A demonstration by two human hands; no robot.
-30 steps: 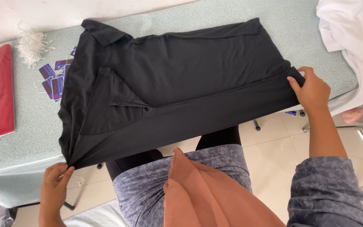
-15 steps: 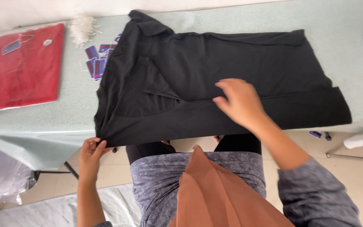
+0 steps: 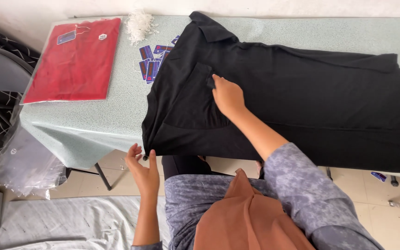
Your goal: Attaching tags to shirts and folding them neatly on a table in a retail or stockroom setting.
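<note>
Speckled pale-green worktop [image 3: 93, 120] carries a black shirt [image 3: 302, 97] spread across it. Nearest, left hand [image 3: 143, 171] hangs below its corner, grip wide. Right hand [image 3: 228, 95] presses flat on the folded sleeve. At ten o'clock lies a bagged red shirt [image 3: 75, 60], blue tags [image 3: 151, 60] beside.

right hand [image 3: 228, 95] moved from hem to folded sleeve [image 3: 195, 99], left hand [image 3: 145, 172] released corner
</note>
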